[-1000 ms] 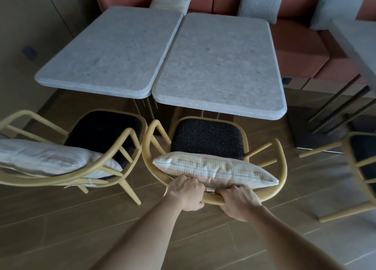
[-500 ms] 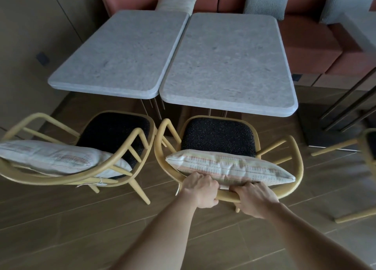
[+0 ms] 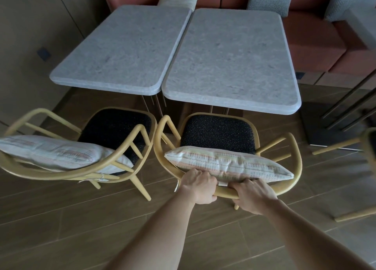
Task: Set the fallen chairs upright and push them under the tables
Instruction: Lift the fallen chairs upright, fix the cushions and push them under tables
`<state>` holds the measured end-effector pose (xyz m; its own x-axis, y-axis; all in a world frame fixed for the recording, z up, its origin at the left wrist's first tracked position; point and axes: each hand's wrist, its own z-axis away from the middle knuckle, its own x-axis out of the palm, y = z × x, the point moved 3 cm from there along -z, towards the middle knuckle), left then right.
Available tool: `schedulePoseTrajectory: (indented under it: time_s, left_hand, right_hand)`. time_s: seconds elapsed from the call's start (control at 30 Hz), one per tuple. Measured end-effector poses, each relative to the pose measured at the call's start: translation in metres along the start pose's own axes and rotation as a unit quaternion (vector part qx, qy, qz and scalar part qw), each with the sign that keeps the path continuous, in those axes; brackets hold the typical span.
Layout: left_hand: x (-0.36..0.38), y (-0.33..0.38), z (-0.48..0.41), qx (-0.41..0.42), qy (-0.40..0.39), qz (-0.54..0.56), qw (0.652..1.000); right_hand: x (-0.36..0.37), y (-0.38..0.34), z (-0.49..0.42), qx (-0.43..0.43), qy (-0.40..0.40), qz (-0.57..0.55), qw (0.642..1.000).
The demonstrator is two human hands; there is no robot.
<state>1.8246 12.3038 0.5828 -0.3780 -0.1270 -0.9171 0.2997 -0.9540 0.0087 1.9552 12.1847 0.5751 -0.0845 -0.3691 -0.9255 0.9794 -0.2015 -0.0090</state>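
An upright yellow chair point(image 3: 295, 155) with a dark speckled seat and a striped cushion point(image 3: 227, 164) stands right in front of me. Its seat front reaches the near edge of the right grey stone table point(image 3: 230, 62). My left hand point(image 3: 198, 186) and my right hand point(image 3: 252, 196) both grip the curved backrest rail, side by side. A second yellow chair point(image 3: 67, 172) with its own cushion stands upright at the left, facing the left grey table point(image 3: 122, 52).
A red bench point(image 3: 313, 35) with grey pillows runs behind the tables. Part of another yellow chair point(image 3: 368, 147) shows at the right edge, beside dark metal legs and a floor plate of a further table. A brown wall panel closes the left side.
The chair in my hands has slid a little forward toward the right table, and my view has shifted slightly to the left. Both hands keep the same hold.
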Motion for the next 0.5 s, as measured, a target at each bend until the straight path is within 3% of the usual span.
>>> schedulePoseTrajectory:
  time_s: [0.33, 0.43, 0.5]
  left_hand:
    - [0.000, -0.003, 0.010, -0.021, 0.078, 0.026, 0.996]
    - [-0.003, -0.010, 0.024, -0.016, 0.126, 0.167, 0.978]
    - [-0.014, -0.021, 0.049, -0.018, 0.163, 0.344, 0.925]
  right_hand:
    - [0.001, -0.003, 0.005, 0.018, 0.049, 0.019, 0.998]
    - [-0.003, -0.008, 0.018, 0.046, 0.065, -0.080, 0.994]
    - [-0.017, -0.020, 0.037, 0.075, 0.118, -0.223, 0.965]
